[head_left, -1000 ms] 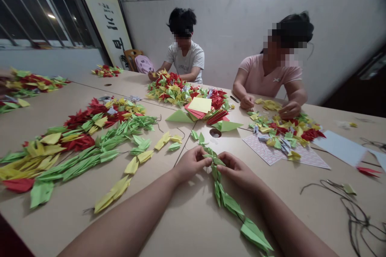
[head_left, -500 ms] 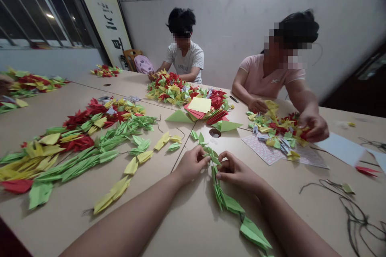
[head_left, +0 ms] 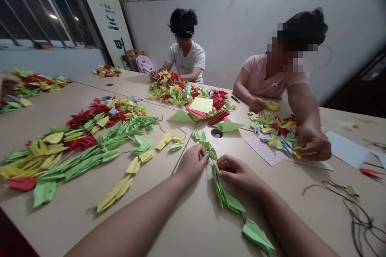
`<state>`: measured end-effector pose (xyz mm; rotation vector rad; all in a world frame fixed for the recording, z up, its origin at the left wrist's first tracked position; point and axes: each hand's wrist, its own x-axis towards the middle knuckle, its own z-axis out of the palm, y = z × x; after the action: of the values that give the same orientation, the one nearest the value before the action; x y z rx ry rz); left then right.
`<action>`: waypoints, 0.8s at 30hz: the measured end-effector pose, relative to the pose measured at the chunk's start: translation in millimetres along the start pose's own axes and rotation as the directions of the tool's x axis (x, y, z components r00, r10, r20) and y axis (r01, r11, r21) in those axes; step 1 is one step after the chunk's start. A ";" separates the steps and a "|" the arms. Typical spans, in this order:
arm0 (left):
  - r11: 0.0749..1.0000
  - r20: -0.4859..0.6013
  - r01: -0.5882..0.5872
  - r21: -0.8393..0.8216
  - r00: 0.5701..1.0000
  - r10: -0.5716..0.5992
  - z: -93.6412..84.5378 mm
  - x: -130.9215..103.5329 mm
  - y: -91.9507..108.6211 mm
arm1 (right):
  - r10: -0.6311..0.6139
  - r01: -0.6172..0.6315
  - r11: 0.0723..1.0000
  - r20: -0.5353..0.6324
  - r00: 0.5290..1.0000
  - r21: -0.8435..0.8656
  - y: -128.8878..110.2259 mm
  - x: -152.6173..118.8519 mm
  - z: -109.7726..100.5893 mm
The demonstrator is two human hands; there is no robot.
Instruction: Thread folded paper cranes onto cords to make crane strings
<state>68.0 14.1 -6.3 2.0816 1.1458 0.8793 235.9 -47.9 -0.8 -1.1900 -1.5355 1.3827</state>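
Note:
A string of folded green paper pieces [head_left: 222, 193] runs from the table's middle toward the lower right, with bits of dark cord showing between the pieces. My left hand [head_left: 195, 162] is closed on the upper part of this green string. Just right of it, my right hand [head_left: 234, 170] pinches the string's edge, thumb and fingers together. A few green pieces [head_left: 203, 138] extend beyond my left fingertips. To the left lies a string of yellow folded pieces [head_left: 115, 193].
Long green, red and yellow strands [head_left: 80, 164] cover the left side. Ahead are a colourful heap [head_left: 171, 88] and paper squares [head_left: 201, 105]. Two people sit opposite; one reaches over folded pieces on a patterned sheet [head_left: 262, 150]. Dark cords [head_left: 358, 219] lie right.
My right hand has shifted slightly down and away from my left hand along the green string. The person on the right has moved a reaching hand nearer, over the sheet's edge.

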 end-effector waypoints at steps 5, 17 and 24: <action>0.992 -0.081 -0.123 0.009 0.989 0.124 -4.2 -4.6 2.3 | -0.009 0.009 1.000 -0.024 1.000 -0.015 -0.1 1.8 1.0; 0.913 0.350 -0.408 0.012 0.857 0.379 -14.7 -11.0 7.7 | -0.013 0.014 1.000 -0.025 1.000 0.013 1.4 3.3 0.2; 0.929 0.400 -0.366 -0.055 0.845 0.356 -14.8 -8.9 3.6 | -0.031 0.033 0.998 0.030 0.999 -0.063 4.3 2.5 -0.2</action>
<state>54.6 7.4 3.0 2.3979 0.5538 0.5504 236.0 -45.5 -5.1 -1.1832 -1.6222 1.3449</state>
